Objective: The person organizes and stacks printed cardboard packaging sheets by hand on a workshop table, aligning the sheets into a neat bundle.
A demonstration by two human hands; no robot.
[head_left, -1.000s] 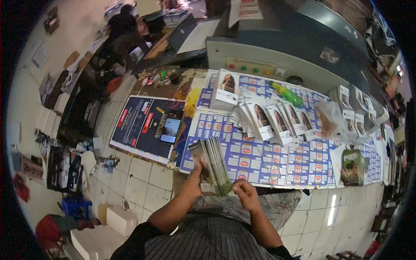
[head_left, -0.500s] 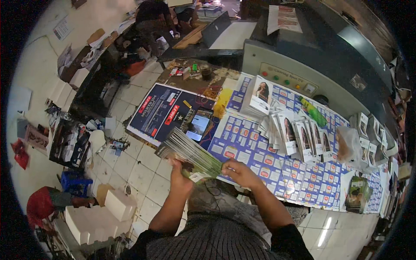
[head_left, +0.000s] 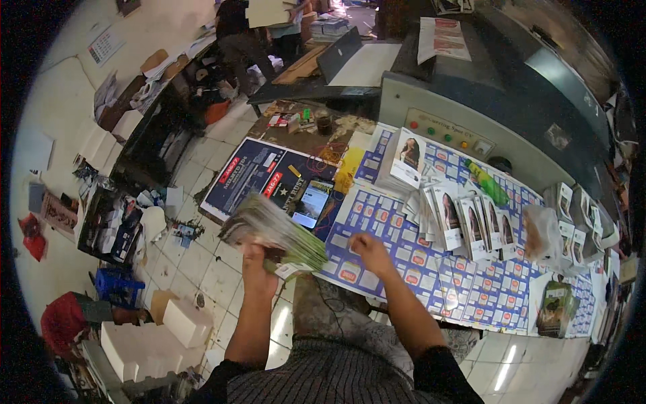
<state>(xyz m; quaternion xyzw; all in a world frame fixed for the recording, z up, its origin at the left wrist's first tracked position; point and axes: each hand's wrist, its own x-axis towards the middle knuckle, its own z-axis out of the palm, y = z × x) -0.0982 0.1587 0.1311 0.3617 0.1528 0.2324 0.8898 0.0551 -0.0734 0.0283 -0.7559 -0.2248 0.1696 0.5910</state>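
In my left hand is a fanned stack of glossy printed cards, green at one end and dark at the other, slightly blurred. The fingers close round its near edge. My right hand hovers over the blue patterned sheet, apart from the stack, with its fingers curled and nothing visible in them. Just beyond the stack, a phone with a lit screen lies on a dark printed sheet.
White printed cards lie in rows on the table, beside a taller pile. Close by are a green bottle and a plastic bag. More green cards sit at the right. A grey machine borders the far side.
My right hand has let go of the stack's right end and stands apart from it. My left hand and the stack have shifted left. A background person now holds a pale stack higher up.
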